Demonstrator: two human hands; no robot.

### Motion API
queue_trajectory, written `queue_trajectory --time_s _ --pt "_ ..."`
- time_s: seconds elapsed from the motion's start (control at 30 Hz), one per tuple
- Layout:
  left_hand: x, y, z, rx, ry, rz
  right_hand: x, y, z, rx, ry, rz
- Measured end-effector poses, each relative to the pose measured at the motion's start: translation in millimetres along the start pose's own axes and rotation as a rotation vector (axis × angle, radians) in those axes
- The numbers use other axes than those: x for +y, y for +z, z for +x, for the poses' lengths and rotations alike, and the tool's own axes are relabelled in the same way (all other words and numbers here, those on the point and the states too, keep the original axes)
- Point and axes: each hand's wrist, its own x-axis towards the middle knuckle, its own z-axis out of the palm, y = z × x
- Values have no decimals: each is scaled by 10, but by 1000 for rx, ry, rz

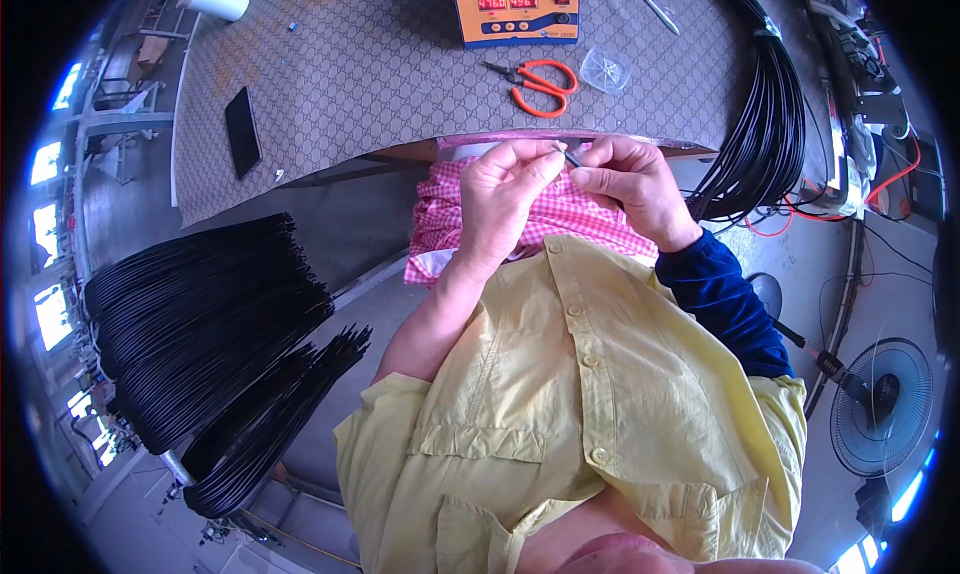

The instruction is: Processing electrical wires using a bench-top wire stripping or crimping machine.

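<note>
Orange-and-blue box-shaped bench unit at far edge of patterned tabletop, front panel facing viewer. Blue strip label along panel top, light lettering. Below it, small rectangular display with red glowing digits on dark ground; red switch to its right. Black slab-shaped phone with dark screen, lying flat near left edge of tabletop. No packages or signs seen.
</note>
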Motion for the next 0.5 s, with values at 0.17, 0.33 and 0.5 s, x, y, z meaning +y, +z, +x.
queue_trajectory --time_s 0.17,0.33,0.5 --pt "12 -25 29 -24 206 295 56 1 12 19 -145 -58" --pt "10 31 30 17 34 -9 -1 -3 -17 -24 6 48" --pt "-123 88 27 0 -91 -375 19 21 1 -99 59 317"
